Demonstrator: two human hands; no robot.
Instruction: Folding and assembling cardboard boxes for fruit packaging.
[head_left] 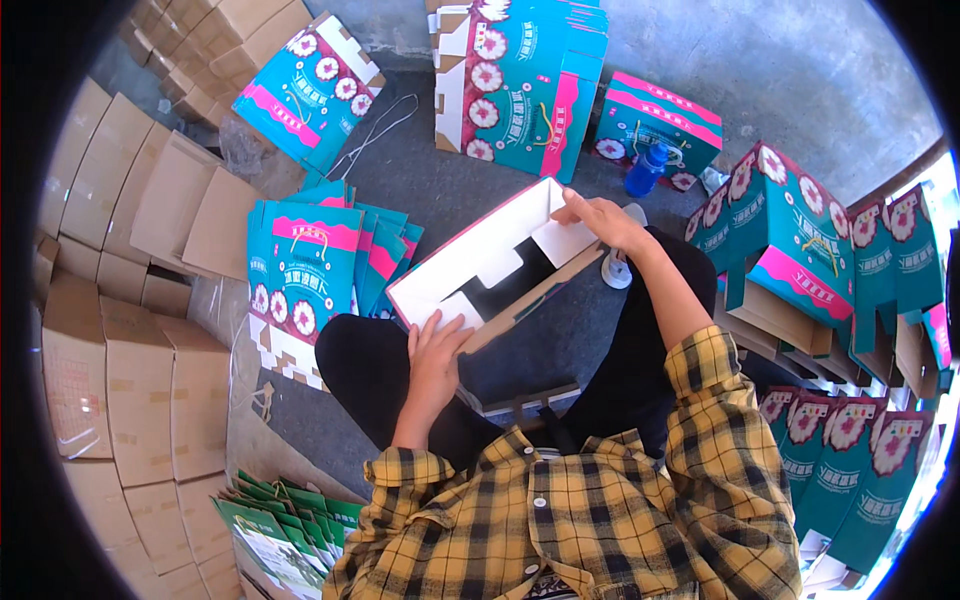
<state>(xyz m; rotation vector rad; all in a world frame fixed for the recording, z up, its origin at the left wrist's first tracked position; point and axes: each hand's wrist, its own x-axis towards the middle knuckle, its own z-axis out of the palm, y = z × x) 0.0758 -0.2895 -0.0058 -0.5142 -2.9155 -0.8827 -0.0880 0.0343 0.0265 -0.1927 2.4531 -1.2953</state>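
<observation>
The person sits on the floor (600,330) with a half-formed carton (490,262) lying open across the lap, its white inside facing up and its brown cardboard edge toward the body. The left hand (437,350) rests at the carton's near end, fingers (455,335) spread fairly flat and pressing on a white flap; nothing is gripped. The right hand (600,220) is at the far end, its fingers curled narrowly over the rim and an inner flap there, holding that flap rather than any loose thing.

Just left of the lap a fanned stack of flat teal cartons (315,265) lies on the floor. Beyond it stand rows of plain brown boxes (130,300). More teal flats (520,80) are piled at the far side, with a blue bottle (645,170) beside them, and folded-up teal boxes (790,230) stand to the right. Green printed sheets (285,525) lie by the left elbow.

The risk, as I judge it, lies in the carton being held only at its two ends, on the knees. Uneven pressure from the left palm could crease the white panel or pop a tucked flap loose, and a hard pull at the far rim could tear the flap at its fold. The carton might also slide off toward the flat stack.
</observation>
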